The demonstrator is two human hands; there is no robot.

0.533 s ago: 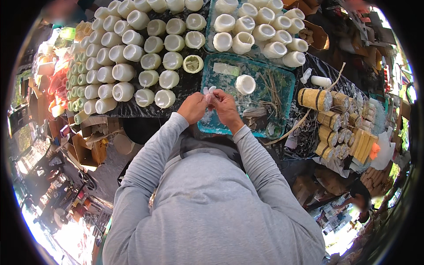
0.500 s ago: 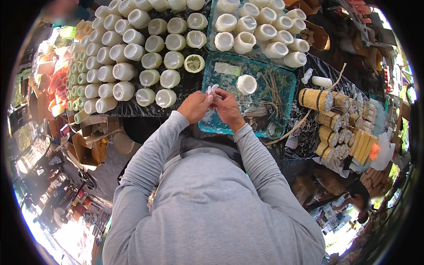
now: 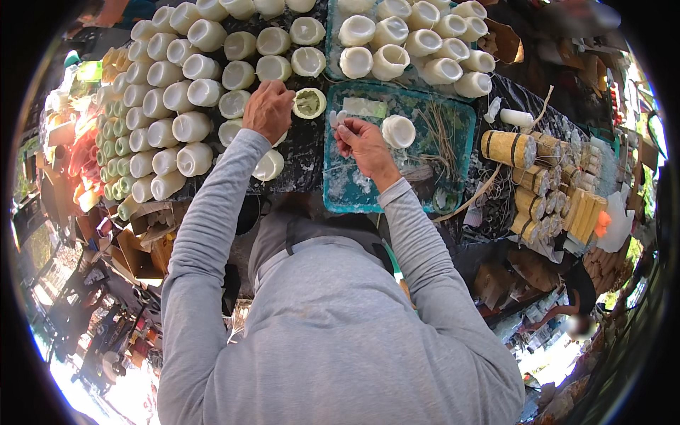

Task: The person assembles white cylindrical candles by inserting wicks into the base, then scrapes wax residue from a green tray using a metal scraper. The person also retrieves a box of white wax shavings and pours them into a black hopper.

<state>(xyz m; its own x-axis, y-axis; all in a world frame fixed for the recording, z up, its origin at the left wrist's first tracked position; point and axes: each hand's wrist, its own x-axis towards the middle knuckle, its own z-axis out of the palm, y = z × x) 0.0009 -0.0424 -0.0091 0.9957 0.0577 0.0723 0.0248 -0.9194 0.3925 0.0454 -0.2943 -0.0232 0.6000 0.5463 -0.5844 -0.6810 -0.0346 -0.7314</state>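
Note:
My left hand (image 3: 269, 112) is over the rows of pale wax candles (image 3: 192, 127), its fingers bent together beside a hollow greenish candle (image 3: 309, 103). Whatever those fingers pinch is hidden by the hand. Above the turquoise tray (image 3: 340, 202), my right hand (image 3: 364, 147) pinches small white wax pieces (image 3: 338, 120) between thumb and fingers. Just right of it, a single white candle (image 3: 398, 132) stands in the tray. Thin wick strands (image 3: 440, 142) lie beside that candle, along with a pale rectangular slab (image 3: 365, 107) at the tray's far side.
A second tray at the far side holds several white candles (image 3: 391, 32). To the right are yellow bundles with dark bands (image 3: 508, 148) and a white roll (image 3: 516, 117). Black plastic sheeting (image 3: 301, 159) covers the table. Another person's arm (image 3: 559, 310) shows at the lower right.
My hands, together over the tray before, are now apart. The left has moved left and away from me to the candles; the right stays over the tray with the white pieces.

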